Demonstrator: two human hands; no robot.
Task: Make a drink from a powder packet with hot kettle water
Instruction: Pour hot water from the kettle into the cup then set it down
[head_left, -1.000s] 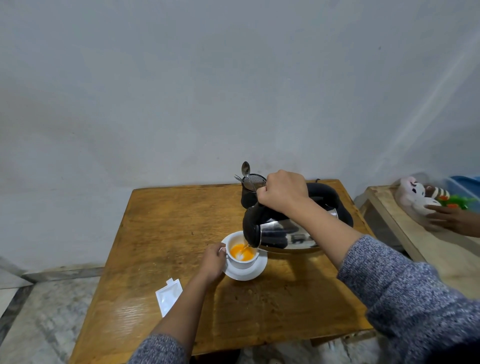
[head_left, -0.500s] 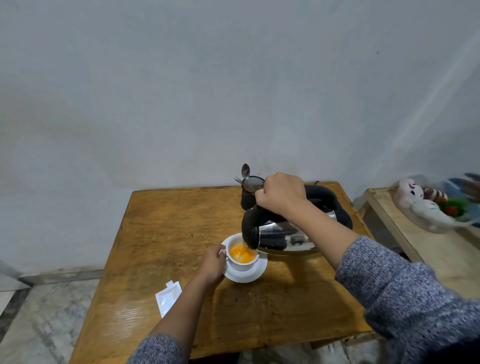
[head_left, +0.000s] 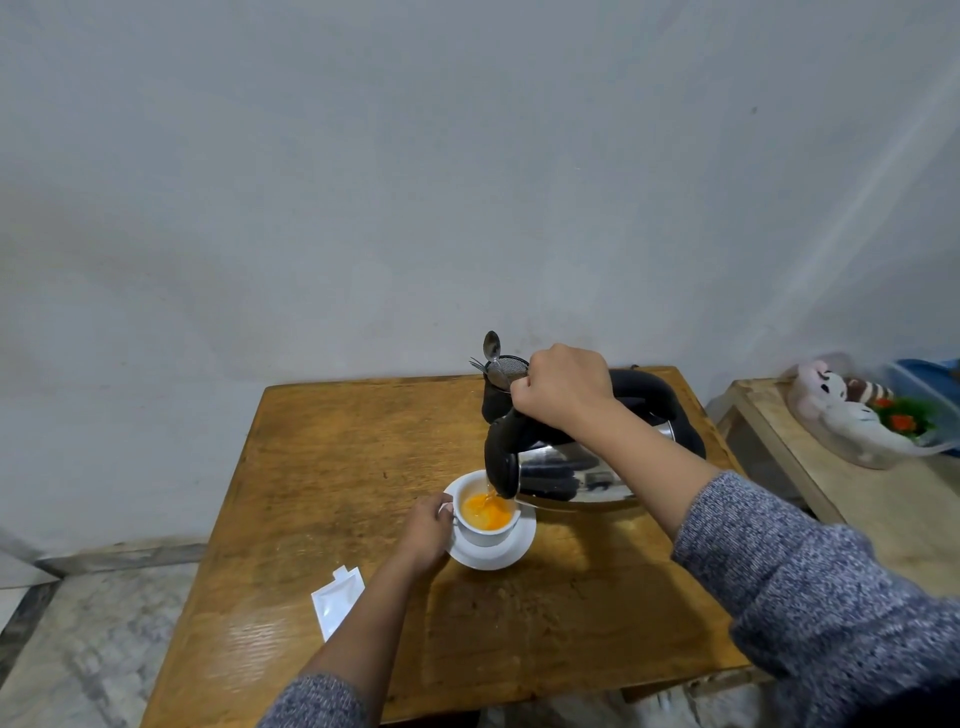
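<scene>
Little has shifted since the earlier frames: my right hand (head_left: 563, 384) keeps the kettle (head_left: 576, 467) tipped over the cup, and the view has only drifted a touch, with the other person's hand gone from the side bench at the far right.

I have my right hand clenched around the kettle's black handle, spout down over the white cup (head_left: 485, 514). A thin stream of water runs into the cup, where the liquid shows bright orange. My left hand (head_left: 428, 530) is closed on the cup's handle side, steadying it on its saucer (head_left: 493, 553), which sits near the middle of the wooden surface (head_left: 337, 457).

An opened white packet (head_left: 336, 600) lies flat on the surface just left of my left forearm, near the front edge. Behind the kettle stands a dark holder (head_left: 493, 400) with a spoon (head_left: 492, 347) and other cutlery sticking up.

As I judge it, the powder is already in and the pour is well under way; the cup looks only partly filled. What remains, I think, is to finish the pour, set the kettle down, and take the spoon to stir. Nothing in the cup shows a spoon yet.
</scene>
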